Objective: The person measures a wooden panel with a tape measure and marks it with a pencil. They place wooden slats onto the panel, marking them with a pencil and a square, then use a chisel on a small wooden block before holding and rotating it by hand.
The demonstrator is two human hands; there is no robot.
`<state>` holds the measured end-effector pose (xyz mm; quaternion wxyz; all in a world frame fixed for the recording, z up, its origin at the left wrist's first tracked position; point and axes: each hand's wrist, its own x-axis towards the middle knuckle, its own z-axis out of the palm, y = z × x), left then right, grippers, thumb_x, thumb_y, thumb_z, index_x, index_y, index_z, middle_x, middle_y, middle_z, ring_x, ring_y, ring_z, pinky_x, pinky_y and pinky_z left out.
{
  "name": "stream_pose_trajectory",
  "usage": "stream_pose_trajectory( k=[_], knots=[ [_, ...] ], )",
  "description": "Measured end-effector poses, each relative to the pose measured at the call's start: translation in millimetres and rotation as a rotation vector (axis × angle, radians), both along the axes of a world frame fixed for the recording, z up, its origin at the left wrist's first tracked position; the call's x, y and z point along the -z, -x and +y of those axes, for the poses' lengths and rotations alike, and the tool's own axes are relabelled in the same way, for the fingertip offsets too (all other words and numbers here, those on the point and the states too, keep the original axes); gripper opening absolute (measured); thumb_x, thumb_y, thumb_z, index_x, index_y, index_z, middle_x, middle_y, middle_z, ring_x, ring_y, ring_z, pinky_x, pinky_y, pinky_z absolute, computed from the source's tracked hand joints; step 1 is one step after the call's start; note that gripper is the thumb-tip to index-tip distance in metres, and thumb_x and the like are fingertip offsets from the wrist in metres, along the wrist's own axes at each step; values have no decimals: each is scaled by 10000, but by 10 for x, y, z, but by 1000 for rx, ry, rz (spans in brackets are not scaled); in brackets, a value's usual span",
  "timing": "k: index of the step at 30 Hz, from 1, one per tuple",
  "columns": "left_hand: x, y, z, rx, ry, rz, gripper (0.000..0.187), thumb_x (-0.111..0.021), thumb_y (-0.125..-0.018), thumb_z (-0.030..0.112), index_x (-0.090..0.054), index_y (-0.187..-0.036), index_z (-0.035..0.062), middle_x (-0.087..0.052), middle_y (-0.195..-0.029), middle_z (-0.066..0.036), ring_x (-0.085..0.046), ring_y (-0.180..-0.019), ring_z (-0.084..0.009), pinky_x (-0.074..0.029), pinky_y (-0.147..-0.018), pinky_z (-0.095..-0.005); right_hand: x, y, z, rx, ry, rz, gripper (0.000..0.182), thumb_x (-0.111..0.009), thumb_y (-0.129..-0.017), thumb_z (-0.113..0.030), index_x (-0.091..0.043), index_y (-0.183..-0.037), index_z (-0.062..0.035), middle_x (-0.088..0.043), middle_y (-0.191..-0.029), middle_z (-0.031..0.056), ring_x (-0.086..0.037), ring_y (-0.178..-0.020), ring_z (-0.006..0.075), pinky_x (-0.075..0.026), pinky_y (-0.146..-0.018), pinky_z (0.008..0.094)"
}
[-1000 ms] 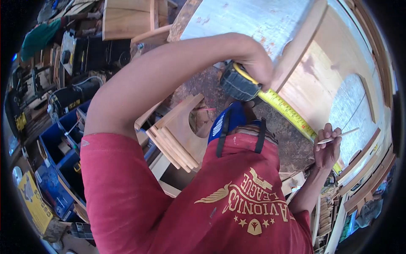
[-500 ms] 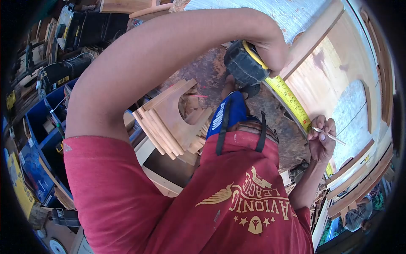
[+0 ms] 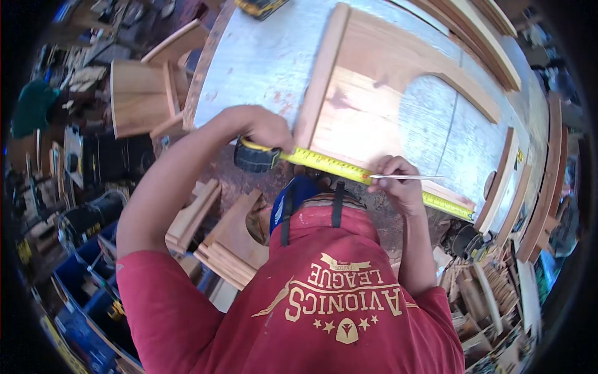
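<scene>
My left hand (image 3: 265, 128) grips the black and yellow tape measure case (image 3: 254, 159) at the near left corner of a wooden panel (image 3: 367, 100) with an arched cut-out. The yellow tape blade (image 3: 330, 164) runs rightward along the panel's near edge to its right end (image 3: 458, 209). My right hand (image 3: 398, 184) rests on the blade about midway and holds a thin pencil (image 3: 414, 177) pointing right over the panel. The panel lies flat on a pale workbench (image 3: 268, 56).
Stacked cut wooden pieces (image 3: 227, 243) lie on the floor by my legs. Blue crates (image 3: 93, 280) stand lower left, a wooden box frame (image 3: 140, 93) at left. Long wood strips (image 3: 548, 181) line the bench's right side. A yellow tool (image 3: 261, 7) sits at the bench's far edge.
My view has swung over the bench. Both hands came down to the panel's near edge; the tape now lies along it and my right hand with the pencil rests on the blade.
</scene>
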<state>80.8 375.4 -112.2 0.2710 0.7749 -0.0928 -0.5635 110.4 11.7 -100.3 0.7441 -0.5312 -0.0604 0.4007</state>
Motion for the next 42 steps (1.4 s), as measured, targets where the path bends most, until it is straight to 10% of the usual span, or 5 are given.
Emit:
stream_pose_trajectory(
  k=[18,42],
  knots=[
    [-63,-42,51,-20,94,55,502,-559,-976,400,-696,-1162,-45,-707,-1151,-202,-643,-1050,-304,-472,-957,-385,-242,81,289,46,451,-355,104,-741,-779,-32,-639,-758,-36,-645,-734,-12,-554,-673,50,-461,-595,245],
    [-81,-98,70,58,228,72,368,-514,-998,270,-678,-1064,-52,-681,-1060,-209,-631,-1014,-322,-473,-929,-394,-85,142,495,90,432,-403,75,-760,-728,-47,-686,-721,-35,-671,-818,73,-642,-752,138,-517,-680,292]
  ],
)
